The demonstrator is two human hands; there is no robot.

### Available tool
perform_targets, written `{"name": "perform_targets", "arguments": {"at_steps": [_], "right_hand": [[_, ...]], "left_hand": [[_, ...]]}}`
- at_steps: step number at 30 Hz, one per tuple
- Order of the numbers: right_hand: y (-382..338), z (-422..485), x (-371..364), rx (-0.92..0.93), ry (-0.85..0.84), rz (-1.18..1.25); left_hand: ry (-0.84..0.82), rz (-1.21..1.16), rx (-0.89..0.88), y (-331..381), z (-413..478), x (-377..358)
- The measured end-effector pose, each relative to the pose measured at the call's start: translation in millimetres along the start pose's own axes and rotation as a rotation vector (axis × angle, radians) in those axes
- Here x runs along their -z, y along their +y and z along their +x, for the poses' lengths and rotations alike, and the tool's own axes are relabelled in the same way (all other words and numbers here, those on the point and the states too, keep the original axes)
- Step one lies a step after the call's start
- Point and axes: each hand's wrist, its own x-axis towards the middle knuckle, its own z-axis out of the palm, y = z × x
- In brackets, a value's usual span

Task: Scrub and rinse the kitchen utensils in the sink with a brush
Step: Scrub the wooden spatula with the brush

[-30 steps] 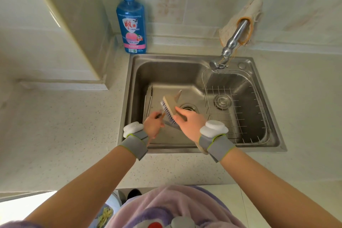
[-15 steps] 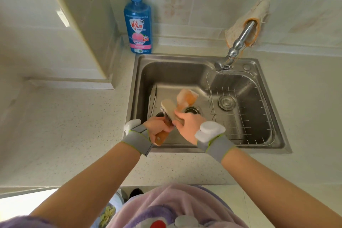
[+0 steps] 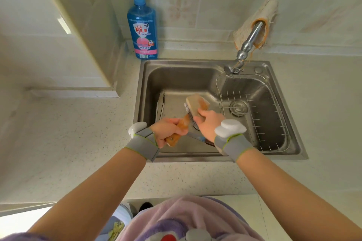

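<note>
while left hand point(image 3: 168, 130) grips utensil point(image 3: 182, 123) | right hand point(image 3: 210, 123) holds brush point(image 3: 193, 106) against it

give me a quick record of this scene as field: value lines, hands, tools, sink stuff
left hand: left hand grips the handle of a wooden utensil over the sink
right hand: right hand holds the brush, bristles against the utensil
sink contents: wire rack in the right half
faucet: faucet with no stream visible, cloth draped over it
soap: blue pump bottle upright on the counter behind the sink's left corner
</note>
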Motion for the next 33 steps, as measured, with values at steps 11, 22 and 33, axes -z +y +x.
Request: {"name": "perform_targets", "arguments": {"at_steps": [11, 22, 33], "right_hand": [[-13, -25, -13, 0.083, -0.061, 0.058], [-25, -8, -8, 0.058, -0.051, 0.146], [-34, -9, -3, 0.020, -0.021, 0.185]], "left_hand": [[0.009, -0.391, -0.098, -2, 10, -7], [0.095, -0.806, 0.039, 4, 16, -4], [0.055, -0.707, -0.051, 15, 3, -9]]}}
